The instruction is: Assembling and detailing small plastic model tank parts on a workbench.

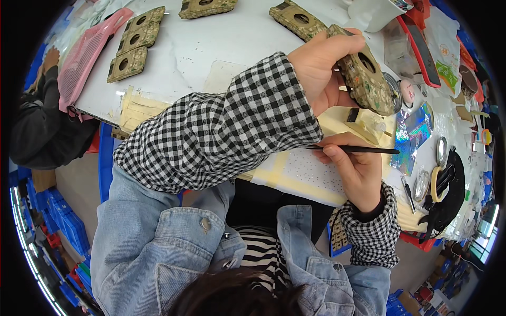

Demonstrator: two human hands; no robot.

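My left hand [321, 68] is wrapped round a camouflage-patterned model tank hull [363, 73] with a round hole in its top, holding it raised and tilted over the table's front right. Its thumb lies over the far end. Just below, my right hand [356, 171] pinches a slim black pen-like tool [375, 150], which lies crosswise. The tool's tip is partly lost against my left sleeve, so its kind cannot be told. Under the right hand lies a white sheet [311, 171] dotted with tiny dark specks. A pale yellow block [369, 126] sits just beneath the held hull.
More camouflage hulls stand at the far left [139, 31], far middle [207, 7] and far right [295, 20]. A pink mesh basket [92, 55] is at left, near another person's dark sleeve [47, 124]. Shiny foil packet [411, 137], tape roll [437, 184] and black pouch [453, 192] crowd the right.
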